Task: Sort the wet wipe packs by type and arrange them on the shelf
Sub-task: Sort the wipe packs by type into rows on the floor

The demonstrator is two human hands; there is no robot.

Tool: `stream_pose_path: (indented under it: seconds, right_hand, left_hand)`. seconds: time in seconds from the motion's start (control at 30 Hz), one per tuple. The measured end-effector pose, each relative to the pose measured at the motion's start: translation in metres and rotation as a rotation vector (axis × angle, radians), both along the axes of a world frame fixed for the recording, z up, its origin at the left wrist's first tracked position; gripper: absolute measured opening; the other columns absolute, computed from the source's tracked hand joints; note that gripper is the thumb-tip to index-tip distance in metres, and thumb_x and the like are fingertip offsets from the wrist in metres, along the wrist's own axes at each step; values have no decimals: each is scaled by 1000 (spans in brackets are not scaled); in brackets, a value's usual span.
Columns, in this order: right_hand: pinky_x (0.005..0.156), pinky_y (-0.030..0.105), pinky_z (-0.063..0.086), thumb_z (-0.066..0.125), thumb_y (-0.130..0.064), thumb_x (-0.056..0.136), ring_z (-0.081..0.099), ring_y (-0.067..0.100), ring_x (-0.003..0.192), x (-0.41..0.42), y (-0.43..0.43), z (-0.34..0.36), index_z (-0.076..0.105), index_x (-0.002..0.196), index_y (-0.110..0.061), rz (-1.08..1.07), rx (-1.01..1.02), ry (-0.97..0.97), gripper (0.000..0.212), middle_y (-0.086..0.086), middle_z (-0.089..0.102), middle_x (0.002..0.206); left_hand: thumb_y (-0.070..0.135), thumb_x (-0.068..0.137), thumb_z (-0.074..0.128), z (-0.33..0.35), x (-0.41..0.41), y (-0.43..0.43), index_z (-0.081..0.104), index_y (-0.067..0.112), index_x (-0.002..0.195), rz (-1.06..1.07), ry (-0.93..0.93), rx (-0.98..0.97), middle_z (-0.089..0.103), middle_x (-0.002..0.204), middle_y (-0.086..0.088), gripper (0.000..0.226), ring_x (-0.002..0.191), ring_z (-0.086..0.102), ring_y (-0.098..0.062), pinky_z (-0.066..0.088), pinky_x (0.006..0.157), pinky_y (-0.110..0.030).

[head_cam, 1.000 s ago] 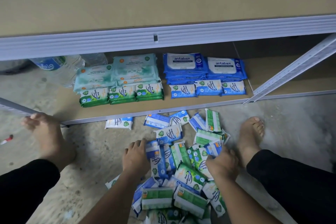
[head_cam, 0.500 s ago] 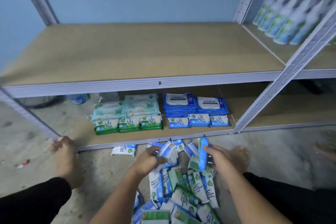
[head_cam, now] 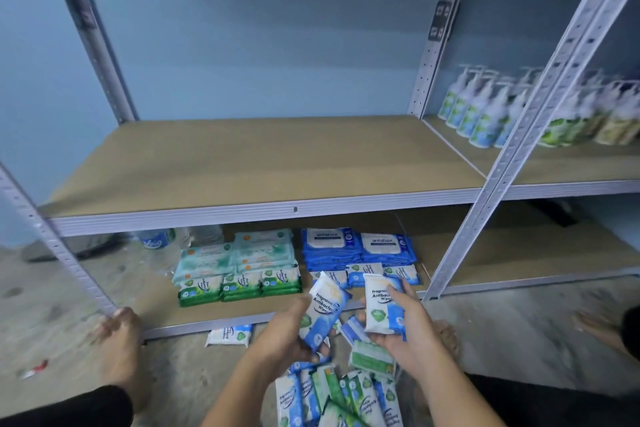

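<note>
The left hand (head_cam: 289, 334) grips a blue-white pack (head_cam: 325, 305) that reads "Fragrance… Antibacterial Wipes". The right hand (head_cam: 407, 331) grips a second pack (head_cam: 381, 305) reading "Antibac…". Both are above the floor pile (head_cam: 332, 392). Blue antabax packs (head_cam: 356, 246) lie on the lower shelf (head_cam: 207, 314).

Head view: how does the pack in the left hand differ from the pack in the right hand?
The left-hand pack is tilted, its top leaning right; the right-hand pack stands nearly upright. The left hand grips its pack at the lower end, label mostly showing; fingers of the right hand cover part of its label. Both are white-and-blue antibacterial wipe packs.
</note>
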State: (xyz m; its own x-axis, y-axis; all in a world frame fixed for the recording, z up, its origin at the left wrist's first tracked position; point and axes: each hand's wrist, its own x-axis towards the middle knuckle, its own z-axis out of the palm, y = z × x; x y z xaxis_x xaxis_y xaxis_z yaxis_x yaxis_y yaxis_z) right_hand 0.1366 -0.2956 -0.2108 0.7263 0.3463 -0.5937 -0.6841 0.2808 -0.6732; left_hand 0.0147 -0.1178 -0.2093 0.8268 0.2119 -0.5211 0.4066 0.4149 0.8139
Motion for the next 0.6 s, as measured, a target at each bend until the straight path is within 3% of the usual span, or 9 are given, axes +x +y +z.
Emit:
stream_pose_path:
  seconds: [0.1,0.17,0.27,0.43,0.5,0.6]
  right_hand:
    - [58,42,56,57,-9,99,66,41,100,-1,1,4,53,128,-45,-2,-112,-84,46,19,67,118]
    - [61,42,55,59,-7,98,67,42,101,-1,1,7,53,128,-39,-7,-143,-112,44,18,67,116]
    - [67,48,56,63,-1,94,69,38,87,2,0,5,51,121,-26,-54,-190,-142,39,20,67,109]
    - [87,63,55,68,14,83,70,44,94,15,-6,-4,46,98,-18,-131,-208,-109,41,28,65,112]
    - [84,64,56,69,14,82,70,44,94,23,-8,-6,47,102,-18,-162,-227,-97,43,26,66,110]
    - [66,47,60,71,10,83,73,41,87,36,-10,-8,53,113,-17,-195,-303,-120,44,23,69,106]
  left_hand:
    - [32,103,56,-1,0,1,54,15,129,-8,-38,8,70,111,-24,32,68,65,-36,53,55,-36]
    - [13,98,62,0,0,2,53,15,134,-24,-40,12,66,121,-20,37,78,70,-43,57,60,-39]
    - [-1,93,61,3,3,1,56,9,129,-52,-9,103,68,118,-19,38,88,74,-40,58,62,-37]
    - [9,92,71,5,13,-3,60,9,114,89,33,193,68,107,-10,24,82,76,-35,50,56,-34]
    - [20,92,73,1,23,-3,55,14,109,195,60,241,62,108,-1,25,87,74,-34,49,61,-35]
    - [37,93,70,-9,43,-2,48,16,129,259,108,380,59,119,-5,47,98,65,-31,47,77,-36]
